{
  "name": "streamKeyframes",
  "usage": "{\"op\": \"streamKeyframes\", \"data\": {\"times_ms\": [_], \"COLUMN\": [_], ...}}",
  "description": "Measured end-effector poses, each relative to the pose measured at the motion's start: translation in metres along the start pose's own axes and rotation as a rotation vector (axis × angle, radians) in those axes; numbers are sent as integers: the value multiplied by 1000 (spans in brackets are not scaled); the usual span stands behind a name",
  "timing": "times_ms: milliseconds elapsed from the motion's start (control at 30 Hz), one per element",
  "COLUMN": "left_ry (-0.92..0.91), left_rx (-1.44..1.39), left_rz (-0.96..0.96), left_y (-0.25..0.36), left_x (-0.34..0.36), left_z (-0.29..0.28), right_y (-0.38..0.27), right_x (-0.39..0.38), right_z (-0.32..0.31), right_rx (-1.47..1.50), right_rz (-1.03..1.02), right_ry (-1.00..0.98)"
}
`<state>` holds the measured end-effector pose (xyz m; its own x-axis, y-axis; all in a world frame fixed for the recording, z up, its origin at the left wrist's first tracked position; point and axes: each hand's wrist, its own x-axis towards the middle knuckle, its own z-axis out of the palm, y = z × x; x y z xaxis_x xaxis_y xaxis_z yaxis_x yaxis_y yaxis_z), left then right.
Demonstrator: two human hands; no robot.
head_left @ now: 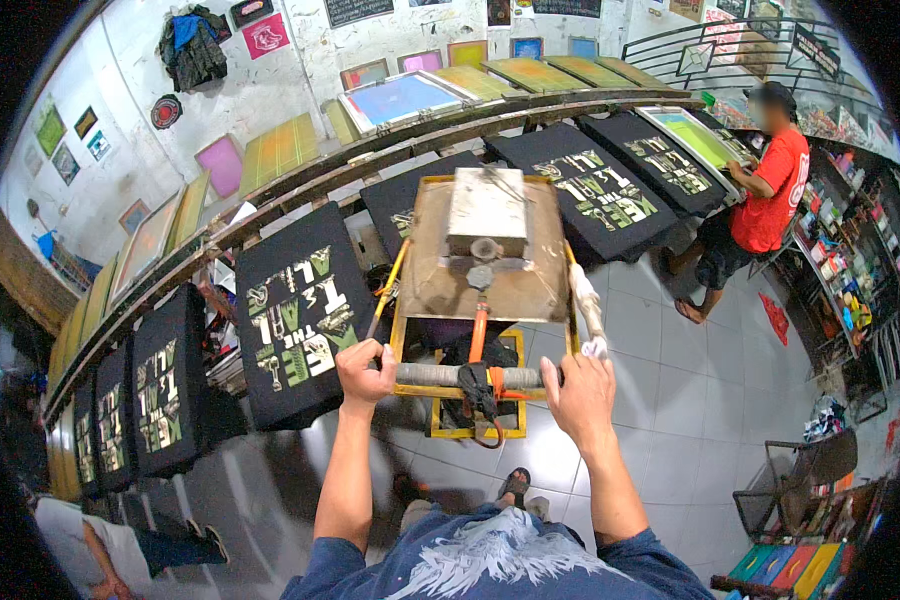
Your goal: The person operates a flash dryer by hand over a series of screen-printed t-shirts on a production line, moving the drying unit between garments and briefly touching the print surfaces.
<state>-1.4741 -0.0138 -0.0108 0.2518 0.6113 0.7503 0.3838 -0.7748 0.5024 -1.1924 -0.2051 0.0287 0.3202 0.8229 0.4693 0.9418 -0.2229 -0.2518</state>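
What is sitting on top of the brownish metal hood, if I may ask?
A pale rectangular box sits on the brownish hood; the hood's surface beneath the box is covered and unseen.

A: How is the cart (542, 285) looking?
B: A broad, brownish metal plate (432, 292) is lying across its yellow frame (398, 338), and a pale, stained box (487, 205) is sitting on top, toward the far end.
A: And the near end?
B: A grey wrapped bar (426, 376) is crossing it, with dark cloth (479, 393) bunching around the middle. An orange rod (479, 332) is reaching from the plate toward that bunch.
A: What about the sides?
B: White wrapping (586, 300) is running down the right; a slim yellow rod (395, 272) is slanting along the left.
A: Where is it standing?
B: Upright, over the tiled floor (642, 425).
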Motion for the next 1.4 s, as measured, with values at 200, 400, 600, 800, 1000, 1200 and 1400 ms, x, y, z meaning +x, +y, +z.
{"op": "streamKeyframes", "data": {"times_ms": [200,400,600,800,1000,1200,1400], "left_ry": [-134,-176,-216,-70,-49,-381,-26], "left_rx": [-142,-253,-268,-366,-383,-222,-104], "left_rz": [81,83,-77,-69,-93,54,248], "left_y": [-67,-137,-176,-184,-184,-158,-179], "left_x": [33,77,90,84,82,100,78], "left_z": [-37,-52,-66,-60,-64,-76,-56], "right_y": [-92,-175,-218,-230,-219,-193,-190], "right_x": [-39,-43,-29,-24,1,21,19], "right_z": [5,21,48,42,20,27,34], "right_rx": [6,31,29,34,70,324,357], "right_rz": [97,107,122,183,178,208,190], "right_ry": [-6,-63,0,-125,-487,-660,-688]}}
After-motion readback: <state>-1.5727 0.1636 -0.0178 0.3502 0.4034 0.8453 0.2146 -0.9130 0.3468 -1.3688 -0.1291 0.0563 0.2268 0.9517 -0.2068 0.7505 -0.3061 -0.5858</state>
